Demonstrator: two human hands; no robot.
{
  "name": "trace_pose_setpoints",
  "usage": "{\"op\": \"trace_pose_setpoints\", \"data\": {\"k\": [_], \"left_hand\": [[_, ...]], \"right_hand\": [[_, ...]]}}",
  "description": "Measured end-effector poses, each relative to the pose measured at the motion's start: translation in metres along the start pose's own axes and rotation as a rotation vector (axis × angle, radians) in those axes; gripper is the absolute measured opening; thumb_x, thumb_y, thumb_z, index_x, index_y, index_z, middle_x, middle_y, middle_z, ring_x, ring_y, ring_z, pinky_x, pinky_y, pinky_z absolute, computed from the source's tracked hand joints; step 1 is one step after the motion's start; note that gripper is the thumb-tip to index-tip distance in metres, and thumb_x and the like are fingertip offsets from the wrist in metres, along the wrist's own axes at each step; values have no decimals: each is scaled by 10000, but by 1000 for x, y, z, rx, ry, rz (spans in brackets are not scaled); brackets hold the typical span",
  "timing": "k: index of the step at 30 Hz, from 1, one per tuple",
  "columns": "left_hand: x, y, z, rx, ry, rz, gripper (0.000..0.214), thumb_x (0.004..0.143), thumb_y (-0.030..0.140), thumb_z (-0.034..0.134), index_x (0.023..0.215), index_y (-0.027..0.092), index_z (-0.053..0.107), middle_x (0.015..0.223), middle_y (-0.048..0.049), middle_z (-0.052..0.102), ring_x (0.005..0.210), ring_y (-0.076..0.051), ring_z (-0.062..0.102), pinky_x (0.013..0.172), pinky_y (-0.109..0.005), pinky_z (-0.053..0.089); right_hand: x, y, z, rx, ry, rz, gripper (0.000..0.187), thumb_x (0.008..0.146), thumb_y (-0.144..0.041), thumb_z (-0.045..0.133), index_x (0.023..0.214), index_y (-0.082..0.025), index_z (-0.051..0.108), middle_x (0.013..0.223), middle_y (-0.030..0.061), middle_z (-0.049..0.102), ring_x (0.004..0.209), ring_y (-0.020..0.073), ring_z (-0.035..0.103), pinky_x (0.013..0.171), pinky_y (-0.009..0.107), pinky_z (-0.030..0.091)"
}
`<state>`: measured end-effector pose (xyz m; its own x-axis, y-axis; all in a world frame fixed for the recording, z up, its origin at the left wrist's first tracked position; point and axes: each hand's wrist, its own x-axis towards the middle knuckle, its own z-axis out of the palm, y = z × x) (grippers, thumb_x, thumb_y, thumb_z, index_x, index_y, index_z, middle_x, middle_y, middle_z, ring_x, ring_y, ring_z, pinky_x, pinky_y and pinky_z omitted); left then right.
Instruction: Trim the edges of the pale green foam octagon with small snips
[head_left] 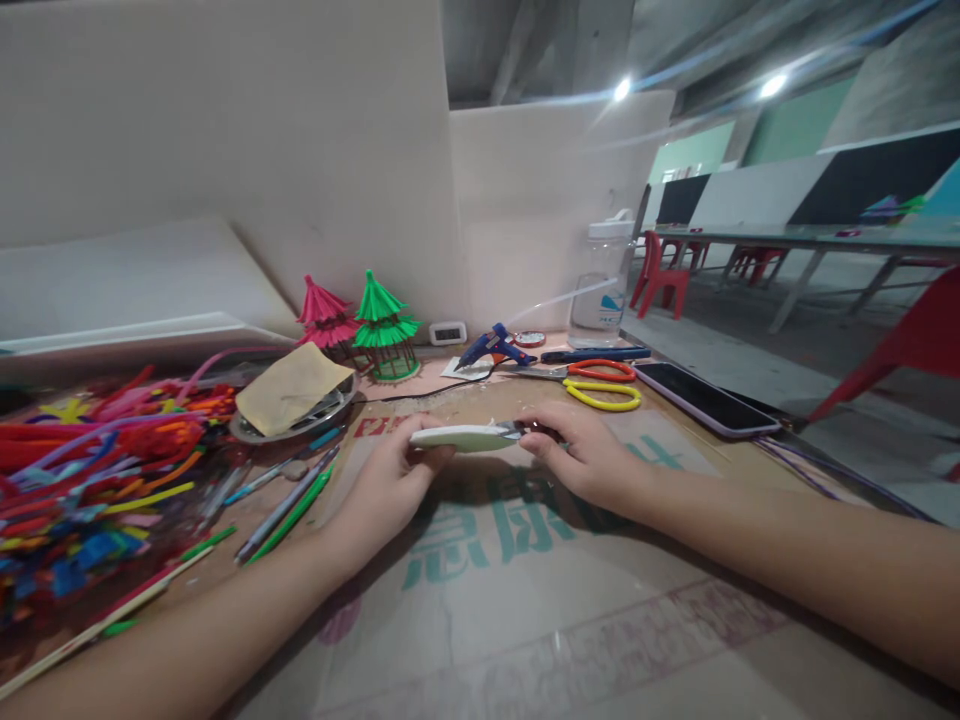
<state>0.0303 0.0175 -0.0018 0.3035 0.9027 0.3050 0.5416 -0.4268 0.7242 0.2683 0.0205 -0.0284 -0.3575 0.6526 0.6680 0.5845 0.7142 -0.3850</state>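
Observation:
My left hand (401, 475) grips the left end of a flat, pale green-white disc (466, 437), seen almost edge-on above the printed cardboard sheet (480, 620). At the disc's right edge, my right hand (581, 455) is closed on a small dark tool with a shiny metallic tip (513, 429). Fingers cover most of this tool, so its kind cannot be made out. Beyond the hands lie a blue glue gun (496, 345) and scissors with orange and yellow handles (602, 393).
Colourful pipe cleaners (97, 480) heap up at left, beside pens (289, 510) and a metal dish (341, 400) under a yellowish sheet (292, 388). Pink (326, 315) and green (386, 325) pagoda-like models stand behind. A phone (705, 398) and water bottle (600, 290) are at right.

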Motion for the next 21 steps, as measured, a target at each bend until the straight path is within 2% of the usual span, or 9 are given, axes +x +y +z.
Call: {"op": "trace_pose_setpoints", "data": {"k": [8, 16, 21], "left_hand": [[0, 1, 0, 15, 4, 2, 187, 845, 354, 557, 922, 191, 604, 860, -18, 653, 777, -190, 594, 695, -276, 491], [1, -3, 1, -10, 2, 6, 187, 844, 347, 554, 911, 178, 597, 835, -23, 630, 785, -194, 587, 701, -280, 486], [1, -2, 0, -20, -7, -1, 190, 842, 350, 564, 916, 179, 600, 851, -30, 643, 794, -198, 596, 707, -281, 491]], "right_hand": [[-1, 2, 2, 26, 13, 6, 253, 952, -332, 486, 1008, -214, 703, 893, 60, 727, 831, 212, 668, 727, 335, 518], [-1, 4, 3, 39, 12, -20, 253, 959, -324, 487, 1021, -195, 696, 927, 71, 733, 860, 214, 671, 751, 335, 522], [0, 3, 1, 32, -3, 2, 281, 973, -338, 455, 959, -195, 697, 881, 68, 725, 820, 207, 661, 719, 320, 512]]}}
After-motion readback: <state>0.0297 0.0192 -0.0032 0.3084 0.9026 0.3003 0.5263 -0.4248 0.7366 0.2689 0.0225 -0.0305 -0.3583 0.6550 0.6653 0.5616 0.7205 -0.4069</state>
